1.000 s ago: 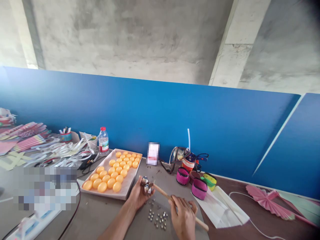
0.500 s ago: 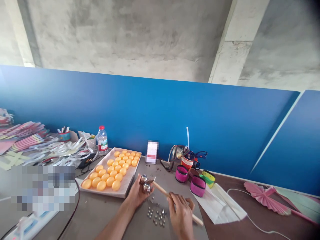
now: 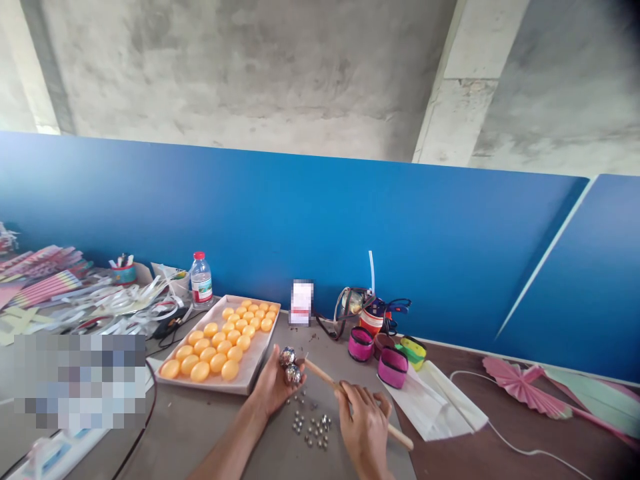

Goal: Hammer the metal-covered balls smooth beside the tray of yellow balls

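Two shiny silver balls [image 3: 289, 365] rest in my left hand [image 3: 269, 392], its fingers curled round them. My right hand [image 3: 364, 421] grips a pale wooden stick [image 3: 323, 373] near its middle, and the stick slants down to the right. Its upper end meets the silver balls; whether it is joined to them I cannot tell. Between my hands, several small silver beads [image 3: 313, 427] lie scattered on the grey tabletop [image 3: 200, 427].
A shallow tray [image 3: 250, 381] of orange balls stands left of my hands. A phone [image 3: 301, 303] leans on the blue partition [image 3: 300, 220]. Pink wristbands [image 3: 393, 368] and white paper [image 3: 440, 407] lie right. A bottle [image 3: 201, 280] and tangled white strips [image 3: 125, 303] are at left.
The view has shifted slightly, so most things sit a little further left. The stick's lower end has moved slightly right. Both hands keep their hold.
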`<act>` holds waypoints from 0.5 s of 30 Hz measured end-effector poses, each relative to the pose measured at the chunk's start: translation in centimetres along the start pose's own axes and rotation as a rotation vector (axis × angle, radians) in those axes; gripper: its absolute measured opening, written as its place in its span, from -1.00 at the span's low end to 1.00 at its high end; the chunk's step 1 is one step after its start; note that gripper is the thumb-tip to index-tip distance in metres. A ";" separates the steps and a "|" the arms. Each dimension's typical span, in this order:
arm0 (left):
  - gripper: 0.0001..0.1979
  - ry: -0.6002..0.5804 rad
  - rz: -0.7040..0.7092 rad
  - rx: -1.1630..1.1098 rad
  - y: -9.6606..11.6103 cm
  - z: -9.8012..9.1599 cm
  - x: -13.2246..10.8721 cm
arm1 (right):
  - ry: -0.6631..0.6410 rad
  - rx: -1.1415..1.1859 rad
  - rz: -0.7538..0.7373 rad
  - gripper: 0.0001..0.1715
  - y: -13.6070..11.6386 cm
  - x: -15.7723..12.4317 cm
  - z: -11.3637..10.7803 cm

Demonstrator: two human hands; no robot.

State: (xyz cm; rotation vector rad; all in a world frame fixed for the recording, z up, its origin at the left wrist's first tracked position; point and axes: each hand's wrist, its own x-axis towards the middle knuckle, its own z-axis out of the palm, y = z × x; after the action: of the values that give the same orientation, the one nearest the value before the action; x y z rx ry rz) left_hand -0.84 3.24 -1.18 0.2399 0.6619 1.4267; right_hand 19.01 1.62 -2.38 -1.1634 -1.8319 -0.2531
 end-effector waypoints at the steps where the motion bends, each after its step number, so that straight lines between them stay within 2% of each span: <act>1: -0.68 0.016 -0.003 0.003 0.0 0.0 0.0 | 0.015 0.011 0.007 -0.59 0.0 -0.1 0.0; 6: -0.69 -0.026 0.023 0.072 -0.1 0.0 0.0 | -0.015 0.005 0.018 -0.59 -0.2 -0.1 -0.1; 9: -0.66 -0.011 0.034 0.139 -0.2 0.0 0.0 | 0.006 -0.009 0.001 -0.59 -0.3 0.0 -0.1; 12: -0.66 -0.022 0.022 0.153 -0.3 0.2 0.0 | 0.052 0.004 0.014 -0.63 -0.1 0.0 -0.1; 15: -0.66 -0.041 -0.018 0.156 -0.4 0.5 -0.1 | 0.023 -0.005 0.024 -0.63 0.2 -0.1 0.1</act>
State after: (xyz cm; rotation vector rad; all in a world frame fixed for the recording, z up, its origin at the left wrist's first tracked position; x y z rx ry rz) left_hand -0.26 3.20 -0.94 0.3832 0.7408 1.3508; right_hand 19.10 1.74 -2.53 -1.1800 -1.7970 -0.2568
